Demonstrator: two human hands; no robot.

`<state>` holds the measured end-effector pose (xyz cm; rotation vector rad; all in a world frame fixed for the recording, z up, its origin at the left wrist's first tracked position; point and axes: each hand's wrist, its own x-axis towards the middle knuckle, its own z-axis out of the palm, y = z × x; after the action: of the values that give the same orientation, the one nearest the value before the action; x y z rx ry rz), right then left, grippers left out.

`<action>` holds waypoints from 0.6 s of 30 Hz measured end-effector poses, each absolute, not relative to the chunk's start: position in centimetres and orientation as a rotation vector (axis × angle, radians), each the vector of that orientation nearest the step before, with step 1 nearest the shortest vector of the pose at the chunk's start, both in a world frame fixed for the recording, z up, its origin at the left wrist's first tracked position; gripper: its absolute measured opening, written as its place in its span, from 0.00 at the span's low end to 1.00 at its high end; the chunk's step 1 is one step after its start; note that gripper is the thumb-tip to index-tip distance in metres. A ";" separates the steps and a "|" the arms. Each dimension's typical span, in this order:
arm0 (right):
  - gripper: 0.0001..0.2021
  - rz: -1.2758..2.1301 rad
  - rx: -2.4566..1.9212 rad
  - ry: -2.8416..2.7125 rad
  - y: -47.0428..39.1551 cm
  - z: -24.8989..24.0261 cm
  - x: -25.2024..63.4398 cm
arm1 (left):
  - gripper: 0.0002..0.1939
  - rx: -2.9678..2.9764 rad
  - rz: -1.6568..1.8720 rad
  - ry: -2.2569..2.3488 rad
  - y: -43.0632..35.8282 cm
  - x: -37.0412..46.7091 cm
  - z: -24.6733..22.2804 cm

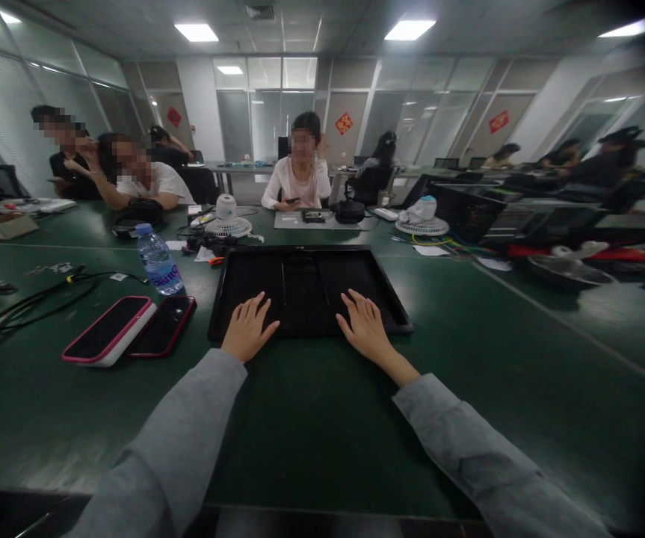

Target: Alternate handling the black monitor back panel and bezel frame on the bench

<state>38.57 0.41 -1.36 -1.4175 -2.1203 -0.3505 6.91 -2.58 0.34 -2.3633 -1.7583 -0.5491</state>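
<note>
A shallow black rectangular housing with a raised rim (311, 317), like a monitor's casing, lies flat on the table in front of me. Two thin upright lines run along its recessed inside. My left hand (248, 326) is palm down at its near left part, fingers spread and holding nothing. Over the near right part, my right hand (365, 326) has its fingers apart in the same way. Whether either palm presses on the rim, I cannot tell. Grey sleeves cover both forearms.
The green table (311, 433) carries a phone with a pink edge (110, 329), a second dark phone (165, 326), a water bottle (158, 258) and black cables (36, 306) on the left. White fans (226, 218) stand behind the housing. A person (300, 168) sits opposite.
</note>
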 end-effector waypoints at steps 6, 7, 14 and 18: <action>0.27 -0.334 -1.414 -2.103 0.3 -1.2 38.6 | 0.30 -2.371 -0.556 -1.780 -2.7 7.1 0.6; 0.27 -0.337 -1.412 -2.095 0.3 -1.2 38.6 | 0.29 -2.371 -0.560 -1.784 -2.7 7.1 0.8; 0.23 -0.446 -1.541 -1.829 1.3 -0.6 41.2 | 0.25 -1.994 -0.821 -1.938 -1.6 3.6 1.8; 0.24 -0.465 -1.693 -1.615 2.5 -0.6 44.6 | 0.29 -1.775 -0.892 -2.214 -0.3 0.2 1.0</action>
<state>44.56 2.48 -0.64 -1.6926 -1.6151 -0.4655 0.25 -0.28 1.01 -1.7751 -2.2142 -0.8917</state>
